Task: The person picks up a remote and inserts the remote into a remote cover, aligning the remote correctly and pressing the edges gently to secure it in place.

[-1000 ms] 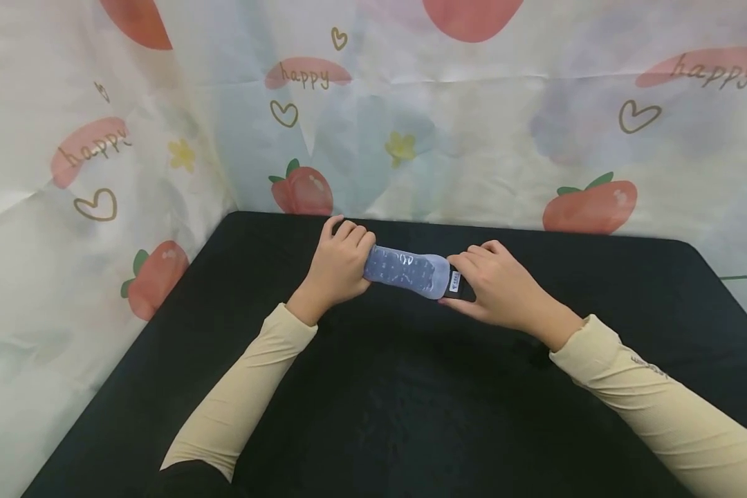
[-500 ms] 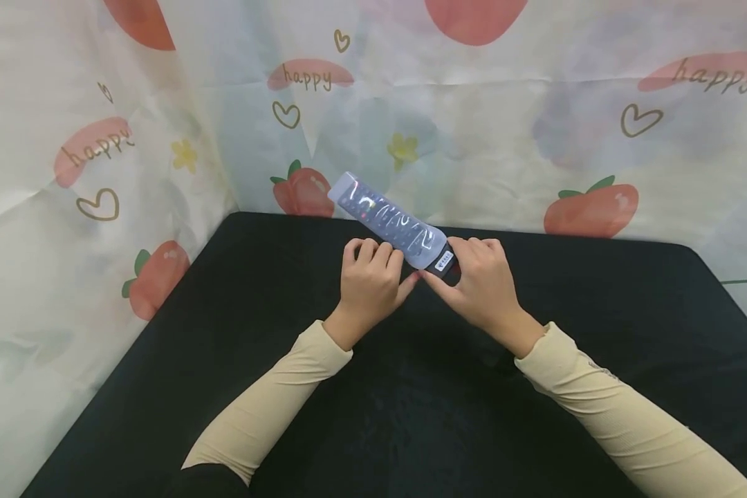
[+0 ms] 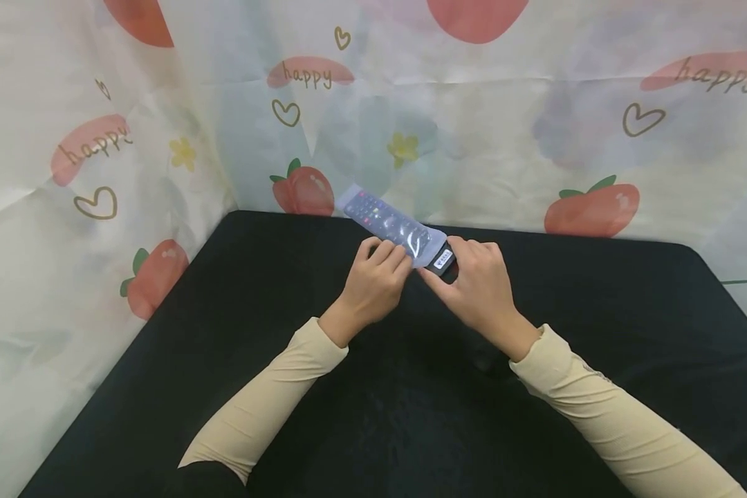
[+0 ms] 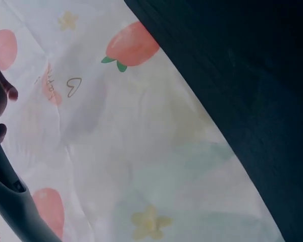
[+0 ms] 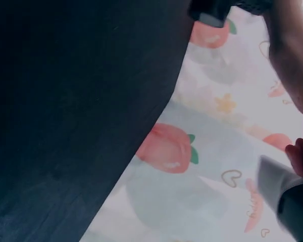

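sleeve-stripping step: left hand (image 3: pixel 373 280) pinches the clear cover (image 3: pixel 391 228), right hand (image 3: pixel 479 287) grips the remote (image 3: pixel 443 264) end above the desk (image 3: pixel 411 415). next calls for pulling apart.

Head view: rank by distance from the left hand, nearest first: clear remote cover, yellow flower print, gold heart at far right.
1. clear remote cover: pinched by the left hand.
2. yellow flower print: on the backdrop, straight above.
3. gold heart: backdrop, far right.
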The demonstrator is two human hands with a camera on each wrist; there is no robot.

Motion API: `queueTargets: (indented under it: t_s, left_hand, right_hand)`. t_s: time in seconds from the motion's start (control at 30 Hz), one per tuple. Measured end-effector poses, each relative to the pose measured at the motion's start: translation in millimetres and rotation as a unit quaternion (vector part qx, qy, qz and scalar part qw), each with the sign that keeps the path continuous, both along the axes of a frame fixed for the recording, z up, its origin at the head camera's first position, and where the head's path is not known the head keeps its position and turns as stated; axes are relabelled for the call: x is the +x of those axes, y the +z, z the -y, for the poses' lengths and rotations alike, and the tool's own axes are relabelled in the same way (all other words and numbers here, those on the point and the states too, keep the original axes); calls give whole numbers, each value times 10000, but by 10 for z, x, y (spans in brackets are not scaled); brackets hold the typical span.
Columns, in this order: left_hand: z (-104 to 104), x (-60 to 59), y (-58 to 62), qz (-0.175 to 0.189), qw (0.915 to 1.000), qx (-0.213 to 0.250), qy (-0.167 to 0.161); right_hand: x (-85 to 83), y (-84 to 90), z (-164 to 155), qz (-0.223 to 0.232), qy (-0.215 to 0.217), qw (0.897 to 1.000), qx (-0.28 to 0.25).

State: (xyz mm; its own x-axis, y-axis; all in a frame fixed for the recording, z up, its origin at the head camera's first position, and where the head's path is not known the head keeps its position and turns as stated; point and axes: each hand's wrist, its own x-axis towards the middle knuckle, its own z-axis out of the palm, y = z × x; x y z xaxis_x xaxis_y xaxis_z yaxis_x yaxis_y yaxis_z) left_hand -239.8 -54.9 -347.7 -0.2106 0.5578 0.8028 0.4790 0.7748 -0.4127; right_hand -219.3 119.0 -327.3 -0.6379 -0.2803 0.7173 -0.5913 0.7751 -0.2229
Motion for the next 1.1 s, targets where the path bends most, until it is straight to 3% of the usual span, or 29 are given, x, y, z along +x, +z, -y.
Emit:
queueTargets:
  t_s: [0.17,0.3,0.43,0.6,0.73,0.83,1.1]
  left_hand:
    - [27,12,-14,35,9998,-160,-148]
    - [35,23,-2,244,9994,-226,1]
    - [65,40,17,717,9964,-453,96]
    - [58,92,78,1159,9930,-227,-3]
    - [-24,145,108,1270,9917,77,205]
    - [-86,184,85,1350,9905,146,201]
    - [-163,201,18,1287,9908,330,-260]
  right_hand:
    - [23,38,20,281,19,9996,44]
    - [0,51,-2,170,83,9995,235]
    - [-22,19,-62,-581,202,9944,855]
    - [-36,-84,-133,-1790,495,9697,1586]
    - [-50,-175,-150,-2315,715,9537,1781]
    - [-51,-214,-149,-2421,769,9519,1714]
    - [-25,-168,-116,-2182,989,9588,1528]
